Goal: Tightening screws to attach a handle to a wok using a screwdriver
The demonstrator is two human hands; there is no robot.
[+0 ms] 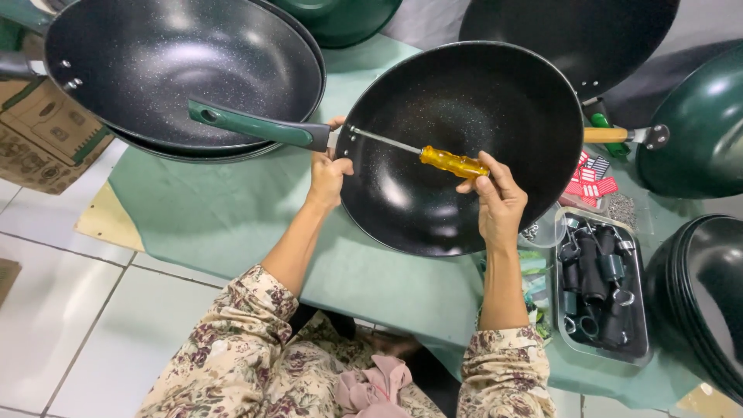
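A black speckled wok (464, 193) lies tilted in the middle over a green cloth (224, 217). Its dark green handle (255, 128) sticks out to the left. My left hand (328, 174) grips the wok's rim right where the handle joins it. My right hand (499, 200) holds a screwdriver with a yellow see-through grip (453, 162). The metal shaft runs left across the wok's inside, and its tip rests at the handle joint.
A stack of black woks (178, 70) sits at the top left, over a cardboard box (39, 139). More woks lie at the top right and right edge. A clear tray (604, 286) of dark handle parts stands at the right. White floor tiles show at the lower left.
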